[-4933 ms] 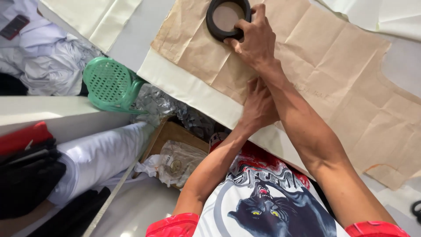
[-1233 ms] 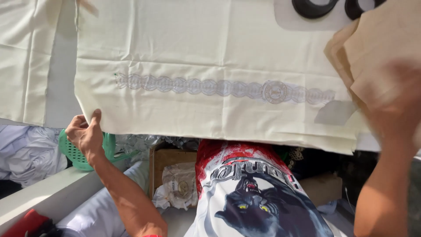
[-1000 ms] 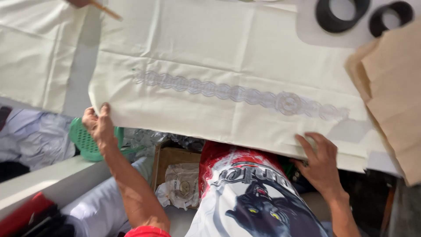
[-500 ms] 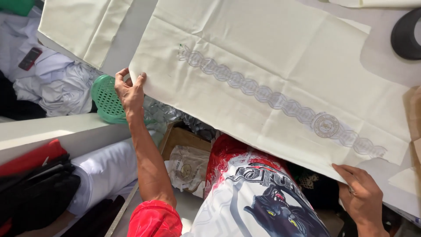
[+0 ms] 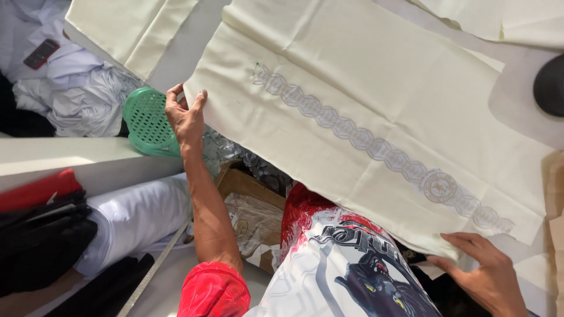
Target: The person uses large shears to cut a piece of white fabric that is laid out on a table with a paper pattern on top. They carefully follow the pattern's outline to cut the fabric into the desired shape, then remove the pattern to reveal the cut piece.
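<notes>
A large cream fabric panel [image 5: 364,100] with a grey embroidered band [image 5: 376,147] running along it lies spread on the table. My left hand [image 5: 183,114] pinches the panel's near left corner at the table edge. My right hand [image 5: 484,279] rests flat on the panel's near right edge, fingers spread along the hem. Both hands hold the fabric taut between them.
A second folded cream piece [image 5: 126,29] lies at the upper left. A green mesh basket [image 5: 147,120] sits below the table edge beside white cloth [image 5: 70,94]. A dark round object [image 5: 551,85] shows at the right edge. A cardboard box [image 5: 249,205] stands under the table.
The brown paper pattern and the black ring that I held down are gone from the panel. My hands have taken the two near corners of the bared fabric, and the view has shifted right.
</notes>
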